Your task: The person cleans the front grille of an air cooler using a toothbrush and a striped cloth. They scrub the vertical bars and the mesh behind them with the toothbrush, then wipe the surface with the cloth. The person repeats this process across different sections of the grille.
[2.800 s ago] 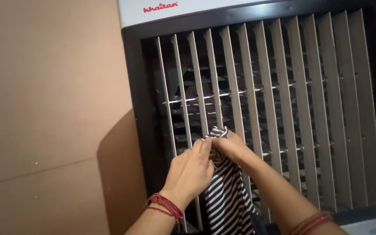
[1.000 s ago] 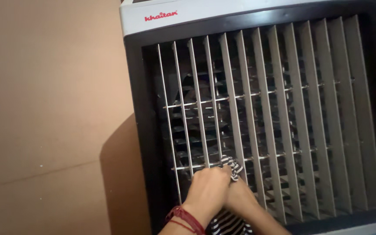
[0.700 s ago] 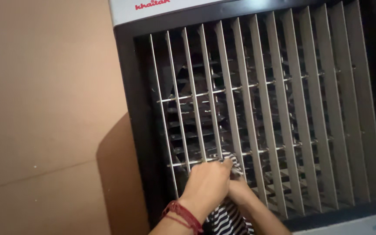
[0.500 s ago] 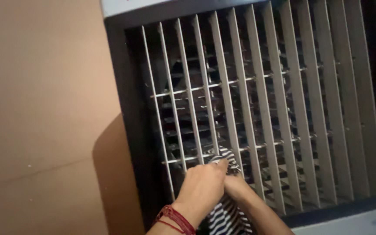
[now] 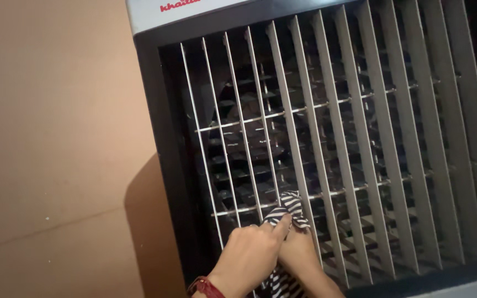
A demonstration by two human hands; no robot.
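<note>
I see my left hand point(image 5: 249, 251) at the bottom of the head view, knuckles up, with its fingers point(image 5: 282, 223) curled and drawn together. The forefinger is extended and pressed onto a black-and-white striped cloth point(image 5: 291, 207). My right hand point(image 5: 299, 251) sits just beside and partly beneath the left, touching it. Its fingers are bunched around the same cloth from below; how tightly they close I cannot tell, since the left hand and the cloth cover them.

The cloth is gathered into a wad at the fingertips, directly above both hands. Its upper end is pushed against the front grille point(image 5: 360, 138) of an air cooler point(image 5: 155, 121), at the point where a vertical grey slat point(image 5: 305, 165) crosses the lower horizontal wire point(image 5: 249, 208). The rest of the cloth hangs down between the two wrists and leaves the frame at the bottom edge.

A red thread band point(image 5: 205, 287) circles the left wrist, behind the fingers. To the left of the fingers, past the cooler's dark frame, stands a plain tan wall point(image 5: 51, 149). Behind the slats, above the fingertips, dark inner louvres are visible.
</note>
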